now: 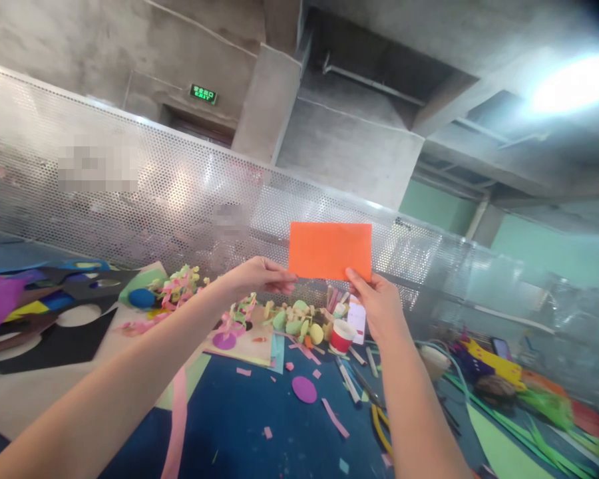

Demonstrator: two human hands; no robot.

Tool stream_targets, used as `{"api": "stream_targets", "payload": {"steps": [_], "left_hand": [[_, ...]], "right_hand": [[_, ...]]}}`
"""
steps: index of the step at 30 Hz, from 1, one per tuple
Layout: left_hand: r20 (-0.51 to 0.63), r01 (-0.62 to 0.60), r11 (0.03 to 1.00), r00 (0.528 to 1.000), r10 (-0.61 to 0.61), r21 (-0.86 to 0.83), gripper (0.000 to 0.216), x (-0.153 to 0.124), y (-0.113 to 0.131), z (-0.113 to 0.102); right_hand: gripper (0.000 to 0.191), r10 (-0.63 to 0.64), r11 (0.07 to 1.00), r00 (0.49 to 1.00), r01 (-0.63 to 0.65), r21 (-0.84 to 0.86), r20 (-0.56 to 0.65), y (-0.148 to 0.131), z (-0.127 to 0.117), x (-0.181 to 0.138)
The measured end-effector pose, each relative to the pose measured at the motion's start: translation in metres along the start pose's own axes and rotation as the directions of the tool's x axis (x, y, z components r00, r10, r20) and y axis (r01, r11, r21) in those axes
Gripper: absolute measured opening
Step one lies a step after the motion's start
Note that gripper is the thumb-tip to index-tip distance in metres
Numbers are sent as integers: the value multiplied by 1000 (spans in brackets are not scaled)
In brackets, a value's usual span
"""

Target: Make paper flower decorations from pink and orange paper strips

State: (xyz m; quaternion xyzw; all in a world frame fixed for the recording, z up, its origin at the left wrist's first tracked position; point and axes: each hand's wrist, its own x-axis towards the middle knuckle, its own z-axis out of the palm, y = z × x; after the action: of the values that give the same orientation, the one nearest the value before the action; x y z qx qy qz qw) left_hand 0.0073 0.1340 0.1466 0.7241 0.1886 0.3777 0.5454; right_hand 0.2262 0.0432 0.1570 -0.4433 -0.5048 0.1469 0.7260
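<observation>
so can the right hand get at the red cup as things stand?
Probably yes, once it lets go. The right hand and left hand both pinch the orange paper in the air. The cup stands just below the right wrist, its top uncovered, nothing between them.

orange paper rectangle btw left hand & right hand, above blue table | red paper cup on tbl, under it | perforated metal screen behind

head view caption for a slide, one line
An orange paper rectangle held by its lower corners between left hand and right hand, above a blue table littered with paper scraps.
</observation>
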Motion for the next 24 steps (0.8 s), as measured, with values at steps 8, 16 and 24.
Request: {"api": "stream_targets", "payload": {"steps": [8,16,24], "left_hand": [[-29,63,956,997,-74,-288,63,-7,14,-25],[342,32,992,937,-71,119,18,-24,28,-6],[66,30,995,997,-36,93,27,-6,7,-7]], "right_hand": [[25,266,959,839,-177,-223,474,-18,-14,-14],[28,350,908,664,-69,-412,660,-17,-3,-22],[34,-4,779,974,146,-610,228,-10,10,-17]]}}
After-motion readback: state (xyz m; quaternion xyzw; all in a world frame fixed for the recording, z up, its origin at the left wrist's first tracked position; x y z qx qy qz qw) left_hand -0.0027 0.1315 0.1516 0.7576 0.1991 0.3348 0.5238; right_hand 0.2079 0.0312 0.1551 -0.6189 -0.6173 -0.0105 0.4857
